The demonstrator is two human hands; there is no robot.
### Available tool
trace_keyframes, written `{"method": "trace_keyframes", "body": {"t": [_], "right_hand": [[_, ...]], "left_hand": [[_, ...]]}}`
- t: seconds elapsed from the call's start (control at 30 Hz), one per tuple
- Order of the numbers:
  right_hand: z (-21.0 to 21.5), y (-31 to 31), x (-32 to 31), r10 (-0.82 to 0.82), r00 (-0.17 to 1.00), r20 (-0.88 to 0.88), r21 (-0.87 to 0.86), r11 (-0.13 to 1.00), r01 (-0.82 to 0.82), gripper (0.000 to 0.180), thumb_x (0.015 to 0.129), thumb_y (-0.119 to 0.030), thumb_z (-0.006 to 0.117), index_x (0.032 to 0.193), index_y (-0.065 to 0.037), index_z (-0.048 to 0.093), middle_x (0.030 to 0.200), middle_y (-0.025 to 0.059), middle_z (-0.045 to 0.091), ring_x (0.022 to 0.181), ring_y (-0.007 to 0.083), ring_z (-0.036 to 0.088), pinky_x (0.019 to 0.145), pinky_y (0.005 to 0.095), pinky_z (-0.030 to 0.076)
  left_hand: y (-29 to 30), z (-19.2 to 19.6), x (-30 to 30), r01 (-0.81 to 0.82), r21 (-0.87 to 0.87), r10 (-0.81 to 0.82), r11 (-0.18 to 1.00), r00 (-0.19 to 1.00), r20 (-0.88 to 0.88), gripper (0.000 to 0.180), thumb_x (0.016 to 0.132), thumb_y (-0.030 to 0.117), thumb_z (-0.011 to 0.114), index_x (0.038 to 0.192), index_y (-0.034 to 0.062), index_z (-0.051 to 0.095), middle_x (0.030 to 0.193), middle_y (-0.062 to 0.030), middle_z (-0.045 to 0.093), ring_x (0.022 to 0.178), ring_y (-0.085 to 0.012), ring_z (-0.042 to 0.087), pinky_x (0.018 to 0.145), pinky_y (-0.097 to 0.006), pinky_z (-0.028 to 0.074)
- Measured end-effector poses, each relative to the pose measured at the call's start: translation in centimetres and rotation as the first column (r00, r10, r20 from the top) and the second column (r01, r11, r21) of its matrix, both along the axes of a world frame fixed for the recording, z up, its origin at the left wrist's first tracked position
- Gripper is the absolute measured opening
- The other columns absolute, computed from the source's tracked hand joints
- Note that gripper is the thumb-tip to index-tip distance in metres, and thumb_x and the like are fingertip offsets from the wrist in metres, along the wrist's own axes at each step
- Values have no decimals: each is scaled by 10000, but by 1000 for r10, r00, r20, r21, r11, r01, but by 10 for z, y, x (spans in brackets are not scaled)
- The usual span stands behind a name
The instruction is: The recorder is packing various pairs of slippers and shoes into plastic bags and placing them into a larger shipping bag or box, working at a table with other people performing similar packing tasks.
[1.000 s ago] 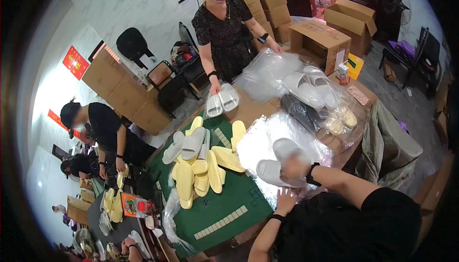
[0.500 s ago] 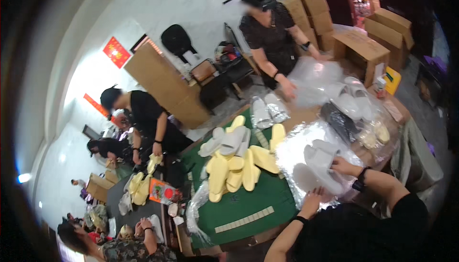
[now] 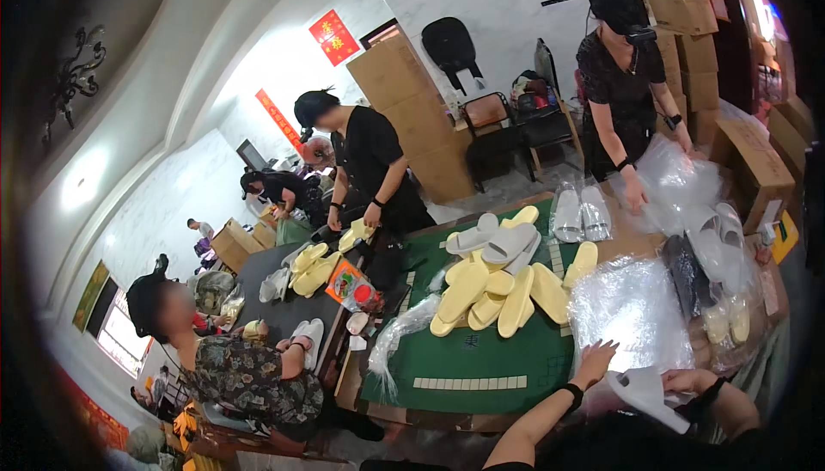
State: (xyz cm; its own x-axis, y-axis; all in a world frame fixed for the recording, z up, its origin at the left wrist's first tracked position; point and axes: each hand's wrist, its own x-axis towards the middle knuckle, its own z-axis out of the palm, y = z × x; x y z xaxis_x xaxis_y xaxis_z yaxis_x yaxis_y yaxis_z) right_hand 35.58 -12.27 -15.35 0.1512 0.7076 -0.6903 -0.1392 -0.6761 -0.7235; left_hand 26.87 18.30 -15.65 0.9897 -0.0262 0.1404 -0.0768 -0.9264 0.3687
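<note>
Head view: left hand (image 3: 595,359) splayed; right hand (image 3: 683,382) grips slipper (image 3: 646,394).

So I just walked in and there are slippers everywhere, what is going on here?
The wearer's right hand holds a white slipper, while the left hand spreads on a pile of clear plastic bags. Yellow slippers and pale grey ones lie heaped on the green table. Across it, a standing person handles more clear bags; others work with slippers at a darker table.
</note>
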Motion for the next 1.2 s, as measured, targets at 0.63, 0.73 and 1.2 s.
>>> {"method": "trace_keyframes", "body": {"t": [0.63,0.73,1.2], "right_hand": [[37,58,-38,-269,127,955,268,963,20,265,690,-231,619,867,-35,634,972,162,570,991,378,466,807,500,347],[44,58,-45,-152,-18,988,152,988,5,259,657,-242,645,806,-31,637,930,163,570,971,377,469,812,506,347],[41,124,-38,-195,-146,970,208,975,77,259,633,-300,622,765,-77,632,879,145,568,973,335,464,882,518,313]], "left_hand": [[-19,44,9,-202,-650,404,733,898,176,357,913,181,453,1267,155,489,1192,-162,542,1066,-344,528,896,-411,417],[-38,68,-3,-246,-267,282,932,954,105,396,911,183,444,1303,237,454,1342,-95,415,1204,-337,403,979,-537,284],[-59,104,-32,17,-85,-8,996,994,111,402,899,233,461,1281,359,469,1441,-64,280,1304,-444,170,933,-723,124]]}}
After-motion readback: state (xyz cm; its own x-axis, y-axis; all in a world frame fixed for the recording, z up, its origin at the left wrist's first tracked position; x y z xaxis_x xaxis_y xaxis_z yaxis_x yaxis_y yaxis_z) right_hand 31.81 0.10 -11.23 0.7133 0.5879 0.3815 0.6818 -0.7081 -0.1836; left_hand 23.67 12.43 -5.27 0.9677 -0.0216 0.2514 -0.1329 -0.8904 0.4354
